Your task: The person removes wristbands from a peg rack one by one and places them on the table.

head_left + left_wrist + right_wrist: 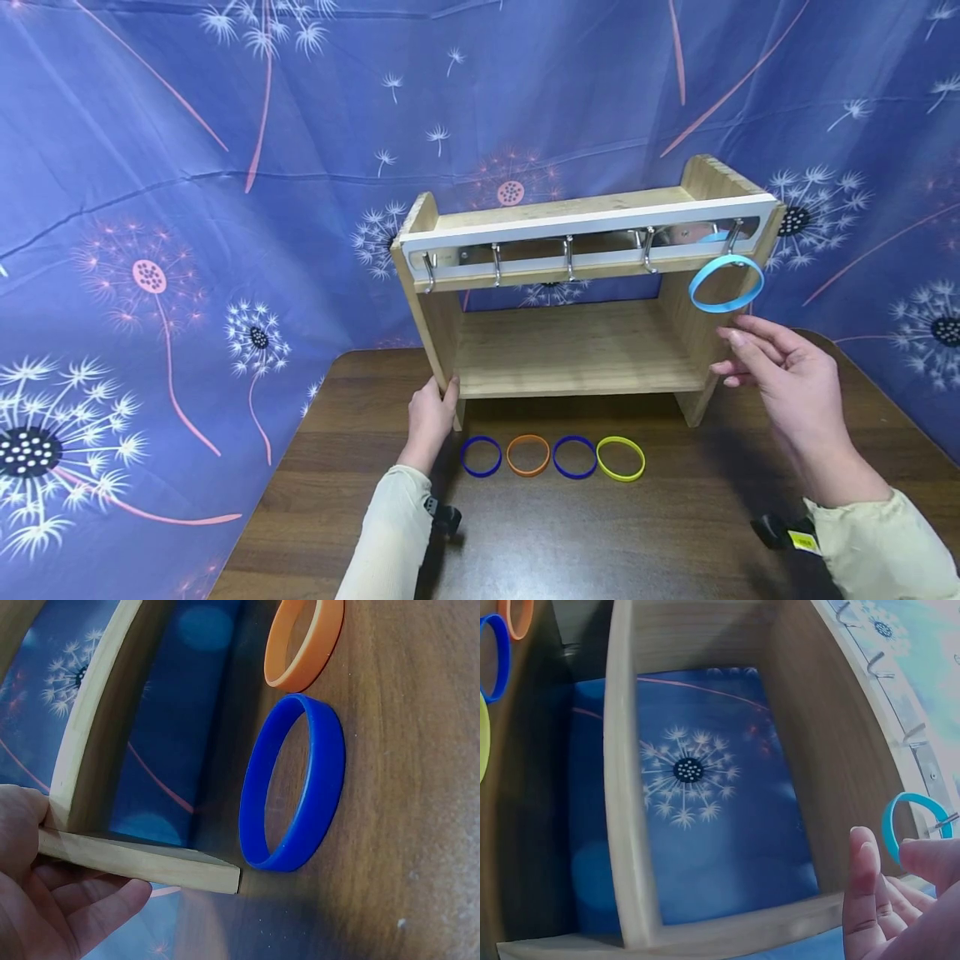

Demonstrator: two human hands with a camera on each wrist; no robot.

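Observation:
A light blue wristband (723, 308) hangs from the rightmost metal hook (734, 235) on the front rail of a small wooden shelf (577, 350). Just below the band is my right hand (798, 387), its fingers loosely bent with nothing between them. In the right wrist view, the thumb and fingertips show beside the hanging light blue wristband (890, 829). My left hand (431, 417) grips the lower left side panel, thumb in front and fingers behind. Nearest to it on the table lies a dark blue wristband (326, 765).
In front of the shelf, an orange wristband (528, 473), another dark blue wristband (575, 476) and a yellow wristband (622, 478) lie in a row on the brown table (540, 542). The rail's other hooks (570, 258) hold nothing. A blue dandelion-print cloth (300, 208) hangs behind.

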